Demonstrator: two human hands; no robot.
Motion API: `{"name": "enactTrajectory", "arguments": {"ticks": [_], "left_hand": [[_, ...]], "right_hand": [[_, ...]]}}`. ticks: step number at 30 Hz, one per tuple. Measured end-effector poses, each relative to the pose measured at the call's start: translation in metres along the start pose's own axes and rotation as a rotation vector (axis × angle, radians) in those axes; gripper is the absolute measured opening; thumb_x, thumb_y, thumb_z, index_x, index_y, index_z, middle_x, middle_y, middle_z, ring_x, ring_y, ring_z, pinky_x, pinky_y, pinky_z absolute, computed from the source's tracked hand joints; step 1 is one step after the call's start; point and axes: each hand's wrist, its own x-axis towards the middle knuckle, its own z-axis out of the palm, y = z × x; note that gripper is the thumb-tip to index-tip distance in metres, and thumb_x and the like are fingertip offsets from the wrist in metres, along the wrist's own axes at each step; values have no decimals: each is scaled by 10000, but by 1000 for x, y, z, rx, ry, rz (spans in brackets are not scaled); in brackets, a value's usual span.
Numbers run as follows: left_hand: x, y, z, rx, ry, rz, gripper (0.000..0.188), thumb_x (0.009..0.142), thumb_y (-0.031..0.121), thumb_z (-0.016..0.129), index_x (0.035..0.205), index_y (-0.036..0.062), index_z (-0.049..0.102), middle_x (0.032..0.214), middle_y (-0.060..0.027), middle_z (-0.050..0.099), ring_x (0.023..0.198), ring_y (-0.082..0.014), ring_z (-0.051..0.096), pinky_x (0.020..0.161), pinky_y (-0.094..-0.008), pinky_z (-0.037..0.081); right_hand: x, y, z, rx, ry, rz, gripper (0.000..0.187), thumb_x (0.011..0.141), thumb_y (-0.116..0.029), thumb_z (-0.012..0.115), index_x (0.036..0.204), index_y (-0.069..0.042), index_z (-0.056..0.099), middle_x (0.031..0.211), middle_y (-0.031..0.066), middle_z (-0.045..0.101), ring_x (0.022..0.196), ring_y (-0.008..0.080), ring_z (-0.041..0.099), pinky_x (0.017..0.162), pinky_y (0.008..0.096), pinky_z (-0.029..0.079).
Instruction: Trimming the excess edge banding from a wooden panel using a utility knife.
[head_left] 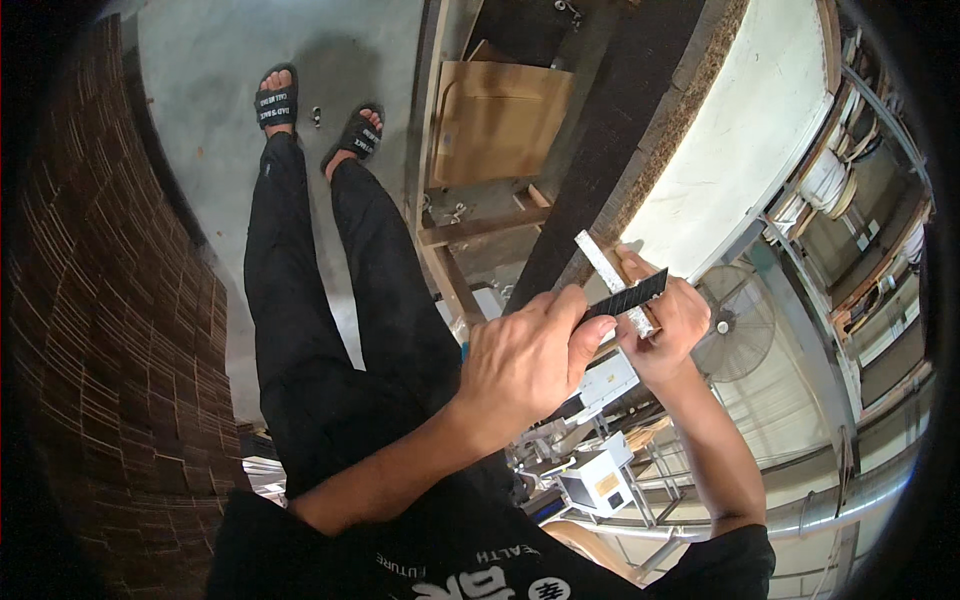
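Note:
My left hand [530, 355] is closed around a dark snap-off utility knife blade [640, 293], with the thumb pressed along its side; any handle is hidden in the fist. The blade lies across a short, narrow strip [600, 262] with a worn white face and brownish edges. My right hand [672, 320] grips that strip from the right side, its fingers wrapped behind it. Both hands are close together, raised in front of my body beside a white-topped board [720, 150].
Beyond the hands runs a dark bench edge [600, 130] with a rough wooden rim. Underneath, a brown cardboard piece [500, 120] leans in a wooden frame. A stack of brown sheets [110, 330] rises at left. A large fan [735, 325] and a white machine [600, 482] stand at right.

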Motion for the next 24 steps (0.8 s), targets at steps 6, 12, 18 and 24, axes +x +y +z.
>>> {"name": "enactTrajectory", "arguments": {"ticks": [6, 12, 18, 24], "left_hand": [[5, -12, 10, -59, 96, -45, 361, 1151, 372, 548, 1044, 34, 612, 803, -230, 692, 685, -483, 707, 580, -580, 529], [12, -5, 8, -13, 156, 16, 398, 1161, 373, 524, 966, 34, 599, 752, -233, 652, 685, -487, 678, 605, -568, 503], [11, -20, 8, 57, 191, 96, 386, 1162, 397, 530, 985, 61, 604, 709, -187, 667, 635, -427, 718, 533, -556, 524], [23, -35, 3, 108, 178, 50, 378, 1159, 398, 537, 1029, 56, 633, 702, -177, 664, 580, -388, 694, 497, -507, 522]], "right_hand": [[4, -2, 3, -13, 29, -13, 348, 893, -245, 797, 1152, -19, 741, 1068, 124, 837, 871, 309, 827, 698, 354, 590], [-2, 3, -1, -14, -17, -37, 382, 940, -282, 762, 1206, -11, 720, 1115, 170, 833, 926, 307, 831, 685, 340, 569], [6, -2, -3, 25, -38, -15, 376, 901, -186, 784, 1227, -7, 725, 1143, 201, 829, 944, 307, 836, 709, 332, 583], [14, -6, 0, 25, 26, -39, 369, 830, -90, 812, 1176, 19, 749, 1090, 219, 831, 925, 296, 842, 718, 316, 595]]}}
